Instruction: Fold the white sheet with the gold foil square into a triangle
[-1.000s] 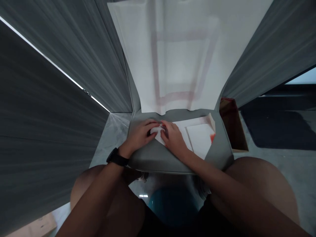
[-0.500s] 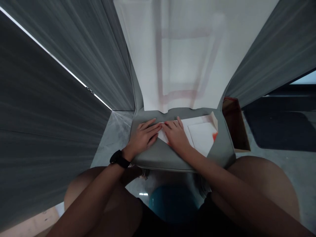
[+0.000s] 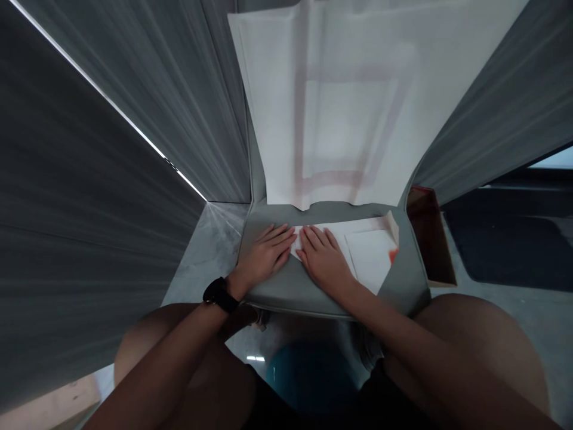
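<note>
A folded white paper with a red-orange patch lies on the grey chair seat. Its right corner stands up a little. My left hand rests flat at the paper's left end, fingers stretched out and fingertips on its edge. Across the left part of the paper lies my right hand, palm down with fingers extended, hiding what is beneath. The two hands are close together, their fingertips a small gap apart. Neither hand grips anything.
A large white sheet with faint reddish lines hangs over the chair's backrest. Grey curtains stand on both sides. An open brown box sits right of the chair, near a dark mat. Something blue is below the seat.
My right hand's fingers have straightened and flattened on the paper, and a small gap has opened between the hands. The view has shifted slightly; the paper stays in place on the seat.
</note>
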A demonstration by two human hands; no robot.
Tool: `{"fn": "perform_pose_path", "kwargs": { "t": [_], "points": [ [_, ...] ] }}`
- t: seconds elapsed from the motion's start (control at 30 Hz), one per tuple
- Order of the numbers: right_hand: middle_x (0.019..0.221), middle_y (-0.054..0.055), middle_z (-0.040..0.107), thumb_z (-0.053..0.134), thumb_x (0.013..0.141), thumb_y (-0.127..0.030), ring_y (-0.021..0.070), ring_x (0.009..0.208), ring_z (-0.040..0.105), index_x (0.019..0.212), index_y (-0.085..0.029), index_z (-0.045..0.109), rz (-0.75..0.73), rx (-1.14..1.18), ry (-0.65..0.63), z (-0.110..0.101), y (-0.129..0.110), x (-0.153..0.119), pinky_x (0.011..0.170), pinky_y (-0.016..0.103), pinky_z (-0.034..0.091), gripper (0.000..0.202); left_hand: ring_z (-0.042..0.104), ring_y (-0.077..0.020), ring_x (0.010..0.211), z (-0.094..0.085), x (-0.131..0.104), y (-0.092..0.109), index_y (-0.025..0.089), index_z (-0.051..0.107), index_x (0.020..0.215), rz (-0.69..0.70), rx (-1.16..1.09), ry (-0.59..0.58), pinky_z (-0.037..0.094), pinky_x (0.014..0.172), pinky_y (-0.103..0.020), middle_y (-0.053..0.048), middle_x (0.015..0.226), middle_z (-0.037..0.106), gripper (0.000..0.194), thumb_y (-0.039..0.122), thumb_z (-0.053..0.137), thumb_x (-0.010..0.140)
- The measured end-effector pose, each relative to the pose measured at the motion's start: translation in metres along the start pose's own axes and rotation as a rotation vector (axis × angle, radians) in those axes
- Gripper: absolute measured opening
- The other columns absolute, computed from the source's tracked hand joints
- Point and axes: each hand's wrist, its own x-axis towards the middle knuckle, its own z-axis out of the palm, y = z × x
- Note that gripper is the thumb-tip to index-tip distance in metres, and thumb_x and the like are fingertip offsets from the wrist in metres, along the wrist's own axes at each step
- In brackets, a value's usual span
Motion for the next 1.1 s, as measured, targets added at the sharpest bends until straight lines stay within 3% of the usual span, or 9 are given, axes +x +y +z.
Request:
{"fn": "perform_pose_path", "kwargs": {
  "t": [0.17, 0.4, 0.67, 0.87, 1.1],
  "points": [
    [0.163, 0.020, 0.048, 0.036, 0.111, -0.040, 0.0335, 0.156, 0.038, 0.155, -0.004, 0.051, 0.039, -0.010, 0.000, 0.001, -0.001, -0.007, 0.127, 0.054, 0.033, 0.058, 0.046, -0.0260, 0.153, 0.004, -0.006, 0.025, 0.016, 0.052, 0.154, -0.104, 0.104, 0.021, 0.036, 0.129, -0.053, -0.012, 0.159, 0.055, 0.047, 0.029, 0.040, 0.111],
    [0.167, 0.020, 0.042, 0.034, 0.111, -0.044, 0.0345, 0.158, 0.033, 0.159, -0.004, 0.045, 0.046, 0.007, 0.014, 0.002, -0.002, -0.012, 0.128, 0.057, 0.030, 0.063, 0.044, -0.0297, 0.154, 0.015, -0.009, 0.055, 0.012, 0.049, 0.156, -0.282, 0.182, 0.076, 0.032, 0.129, -0.056, -0.015, 0.161, 0.052, 0.050, 0.026, 0.037, 0.109],
    [0.167, 0.022, 0.041, 0.036, 0.110, -0.056, 0.0342, 0.160, 0.032, 0.160, -0.003, 0.044, 0.066, 0.007, 0.033, 0.002, -0.001, -0.017, 0.131, 0.055, 0.026, 0.073, 0.041, -0.0316, 0.156, 0.014, -0.009, 0.057, 0.014, 0.040, 0.162, -0.294, 0.194, 0.071, 0.030, 0.130, -0.057, -0.014, 0.163, 0.050, 0.056, 0.026, 0.040, 0.107],
    [0.162, 0.025, 0.047, 0.033, 0.111, -0.047, 0.0341, 0.157, 0.037, 0.155, 0.001, 0.049, 0.104, 0.047, 0.043, 0.000, -0.006, -0.018, 0.130, 0.056, 0.028, 0.066, 0.040, -0.0359, 0.156, 0.018, -0.007, 0.059, 0.009, 0.042, 0.160, -0.367, 0.225, 0.074, 0.035, 0.126, -0.057, -0.021, 0.169, 0.038, 0.055, 0.028, 0.038, 0.108],
    [0.160, 0.022, 0.051, 0.030, 0.112, -0.042, 0.0331, 0.155, 0.040, 0.154, -0.003, 0.052, 0.145, 0.092, 0.073, -0.006, -0.014, -0.015, 0.129, 0.056, 0.031, 0.061, 0.040, -0.0347, 0.155, 0.014, -0.002, 0.054, 0.015, 0.029, 0.166, -0.362, 0.191, 0.130, 0.039, 0.121, -0.055, -0.018, 0.172, 0.034, 0.061, 0.036, 0.038, 0.110]
  ]
}}
